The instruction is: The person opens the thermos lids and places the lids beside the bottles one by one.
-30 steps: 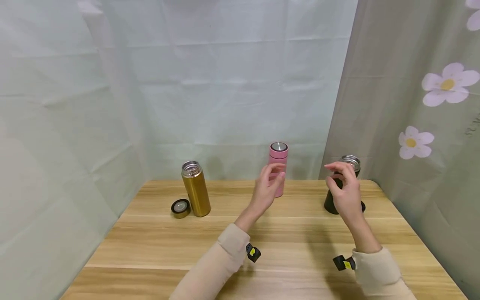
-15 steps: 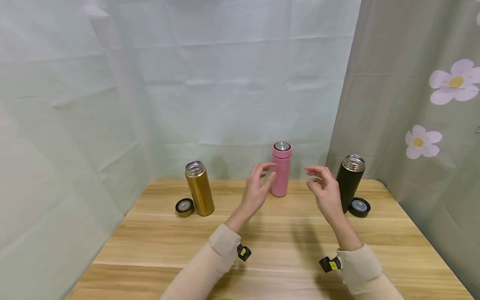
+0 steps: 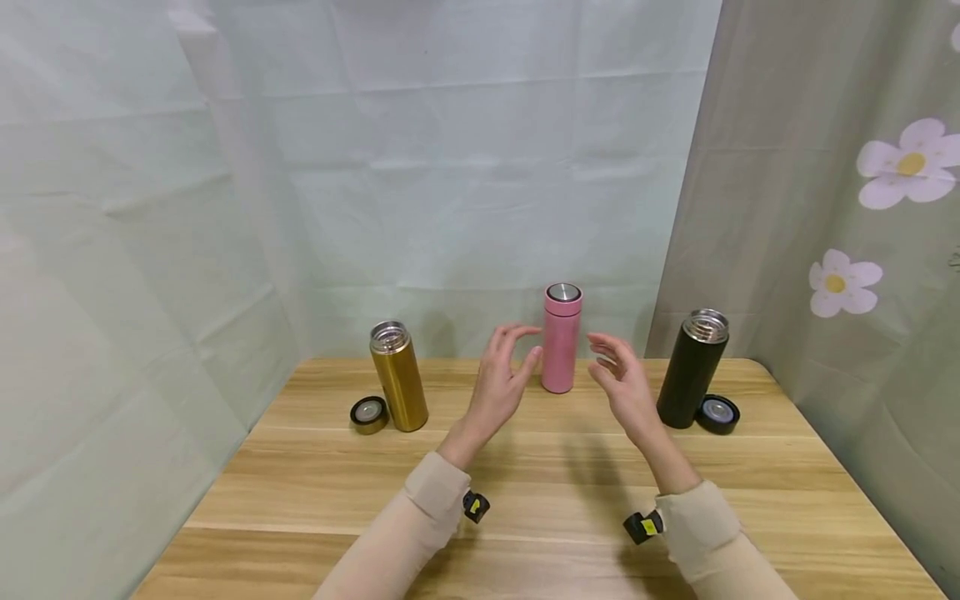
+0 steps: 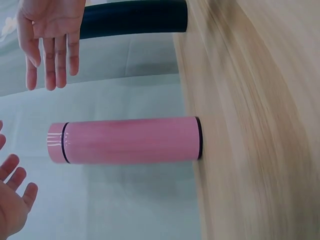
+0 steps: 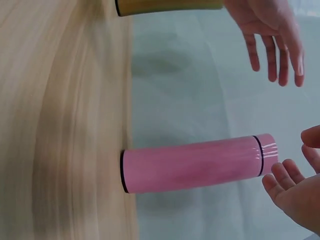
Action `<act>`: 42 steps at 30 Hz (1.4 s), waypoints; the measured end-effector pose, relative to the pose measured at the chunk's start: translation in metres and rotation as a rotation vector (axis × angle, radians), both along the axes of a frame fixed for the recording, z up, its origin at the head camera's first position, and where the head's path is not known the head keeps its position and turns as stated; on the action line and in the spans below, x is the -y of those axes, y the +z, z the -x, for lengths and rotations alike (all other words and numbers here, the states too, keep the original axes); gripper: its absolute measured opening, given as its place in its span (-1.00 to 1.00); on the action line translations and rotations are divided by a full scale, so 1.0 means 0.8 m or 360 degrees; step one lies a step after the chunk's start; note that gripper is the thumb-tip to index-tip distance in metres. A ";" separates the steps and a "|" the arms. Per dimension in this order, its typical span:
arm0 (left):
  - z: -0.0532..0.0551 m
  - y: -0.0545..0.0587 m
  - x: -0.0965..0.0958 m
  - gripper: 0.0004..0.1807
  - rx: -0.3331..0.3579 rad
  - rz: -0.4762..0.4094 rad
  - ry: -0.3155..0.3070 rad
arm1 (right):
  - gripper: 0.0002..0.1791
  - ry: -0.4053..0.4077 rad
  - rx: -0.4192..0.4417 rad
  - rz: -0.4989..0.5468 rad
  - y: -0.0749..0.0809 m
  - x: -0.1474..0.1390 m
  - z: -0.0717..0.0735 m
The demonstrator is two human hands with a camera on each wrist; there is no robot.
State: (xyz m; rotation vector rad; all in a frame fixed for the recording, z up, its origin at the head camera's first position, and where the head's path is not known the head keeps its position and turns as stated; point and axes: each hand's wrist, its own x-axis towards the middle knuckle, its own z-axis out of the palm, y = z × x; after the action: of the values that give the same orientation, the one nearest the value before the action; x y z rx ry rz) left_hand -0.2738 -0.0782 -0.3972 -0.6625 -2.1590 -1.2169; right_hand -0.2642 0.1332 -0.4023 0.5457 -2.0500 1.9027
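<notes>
A pink thermos bottle [image 3: 559,346], its lid on, stands upright near the back edge of the table. My left hand [image 3: 498,379] is raised just left of it, fingers loosely bent and holding nothing. On the other side my right hand [image 3: 624,385] hovers with relaxed fingers, also holding nothing. Both wrist views show the hands apart, with the pink thermos [image 4: 132,141] between them. A gold thermos bottle [image 3: 401,383] without its lid stands at the left, and a black one [image 3: 691,375], also uncapped, stands at the right.
The gold bottle's lid [image 3: 369,414] lies on the wooden table [image 3: 525,550] to the left of that bottle. A black lid [image 3: 717,414] lies at the right of the black bottle. Pale curtains [image 3: 465,183] hang behind the table.
My right hand has moved left, away from in front of the black thermos and toward the pink one. My left hand has shifted left, off the pink thermos in view. The fingers have spread a little.
</notes>
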 end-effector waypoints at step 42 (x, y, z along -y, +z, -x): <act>0.022 -0.011 -0.011 -0.46 -0.0096 0.0282 0.0086 | -0.16 -0.0086 0.0490 -0.0126 -0.030 0.015 0.074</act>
State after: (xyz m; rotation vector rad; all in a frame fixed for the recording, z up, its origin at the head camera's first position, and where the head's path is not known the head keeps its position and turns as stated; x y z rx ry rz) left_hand -0.2910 -0.0693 -0.4061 -0.7002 -2.2361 -0.9732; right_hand -0.3233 0.1211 -0.4264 0.2210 -2.3096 1.9829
